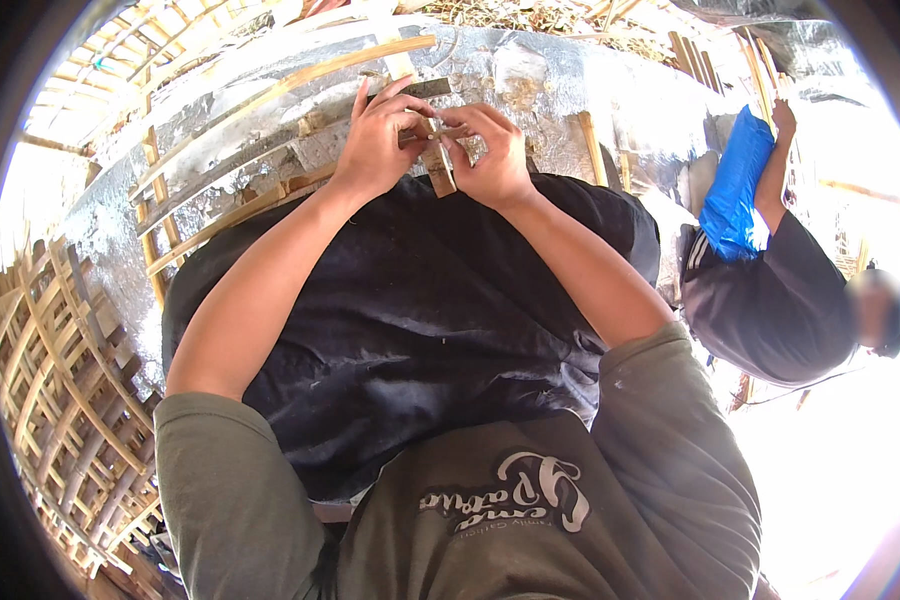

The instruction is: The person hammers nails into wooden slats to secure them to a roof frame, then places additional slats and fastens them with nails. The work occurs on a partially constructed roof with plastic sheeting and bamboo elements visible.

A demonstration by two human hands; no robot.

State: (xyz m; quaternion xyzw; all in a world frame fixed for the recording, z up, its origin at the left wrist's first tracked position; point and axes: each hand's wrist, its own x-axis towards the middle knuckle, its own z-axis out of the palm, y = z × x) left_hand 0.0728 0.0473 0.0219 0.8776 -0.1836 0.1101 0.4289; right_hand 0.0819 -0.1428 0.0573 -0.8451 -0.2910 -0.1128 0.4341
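Observation:
Both hands meet over the end of a frame of bamboo slats, above my dark-covered lap. My left hand (375, 145) is closed, thumb and forefinger pinched at a flat bamboo slat (438, 172), with some other fingers raised. Against the same slat from the other side, my right hand (492, 158) is closed in a pinch. The slat runs slantwise between the hands, its lower end near my knees. Whether something thin is also between the fingertips, I cannot tell. Long slats of the bamboo frame (260, 95) stretch away to the left, crossed by shorter pieces.
At the left lies a woven bamboo lattice (60, 390). A grey, silvery sheet (540, 80) covers the ground ahead, with loose bamboo sticks (592, 145) on it. On the right sits another person (780, 300) in dark clothes, beside a blue plastic bag (740, 185).

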